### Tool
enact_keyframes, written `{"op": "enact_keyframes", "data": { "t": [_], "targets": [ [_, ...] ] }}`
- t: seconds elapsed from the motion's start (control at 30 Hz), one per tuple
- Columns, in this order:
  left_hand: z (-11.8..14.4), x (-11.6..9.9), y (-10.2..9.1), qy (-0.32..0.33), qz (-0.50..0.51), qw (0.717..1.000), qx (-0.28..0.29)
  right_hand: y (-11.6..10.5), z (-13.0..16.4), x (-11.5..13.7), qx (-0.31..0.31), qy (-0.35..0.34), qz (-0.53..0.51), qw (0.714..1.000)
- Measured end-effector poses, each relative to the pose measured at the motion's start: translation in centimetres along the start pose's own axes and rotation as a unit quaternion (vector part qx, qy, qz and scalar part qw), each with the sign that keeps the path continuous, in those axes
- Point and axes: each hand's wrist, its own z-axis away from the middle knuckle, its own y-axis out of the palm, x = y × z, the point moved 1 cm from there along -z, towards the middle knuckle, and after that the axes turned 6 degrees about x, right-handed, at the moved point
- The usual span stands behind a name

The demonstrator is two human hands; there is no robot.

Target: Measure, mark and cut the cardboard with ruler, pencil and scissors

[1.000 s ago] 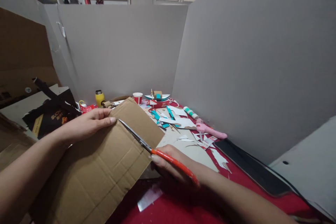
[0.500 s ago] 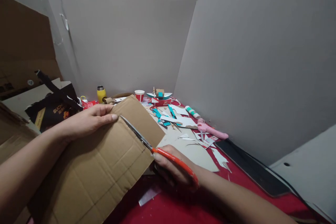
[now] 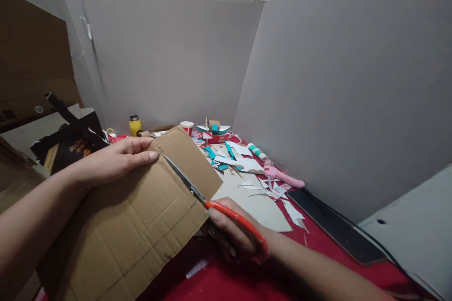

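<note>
I hold a creased brown cardboard sheet [image 3: 130,225], tilted, at near left. Across it slant my orange-handled scissors [image 3: 207,203], steel blades close together, tips pointing far left, handles toward near right.

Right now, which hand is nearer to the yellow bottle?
Left: the left hand, holding cardboard, appears just below the yellow bottle; the right hand, with scissors, is farther, lower right.
</note>
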Motion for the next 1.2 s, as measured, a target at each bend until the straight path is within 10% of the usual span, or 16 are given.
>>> {"op": "enact_keyframes", "data": {
  "t": [0.33, 0.53, 0.63, 0.77, 0.93, 1.2],
  "targets": [
    [-0.7, 0.4, -0.7, -0.005, -0.094, 0.995, -0.012, -0.4, -0.3, -0.7, 0.015, -0.01, -0.005, 1.0],
    [-0.1, -2.2, 0.3, 0.176, -0.378, 0.86, -0.294, -0.7, -1.5, -1.3, -0.156, -0.031, -0.101, 0.982],
    [0.6, -1.1, 3.7, 0.235, -0.26, 0.866, -0.356, -1.4, -2.3, -1.0, -0.229, -0.055, -0.188, 0.954],
    [-1.5, 5.2, 8.5, 0.061, 0.046, 0.985, -0.156, -1.9, -2.9, -0.1, -0.293, -0.063, -0.239, 0.924],
    [-5.2, 8.9, 10.4, -0.028, 0.4, 0.903, -0.155, -1.6, -3.1, 0.1, -0.321, -0.084, -0.239, 0.913],
    [-7.8, 4.8, 10.3, 0.114, 0.447, 0.864, -0.2, -0.7, -3.5, -1.3, -0.304, -0.14, -0.218, 0.917]
  ]
}}
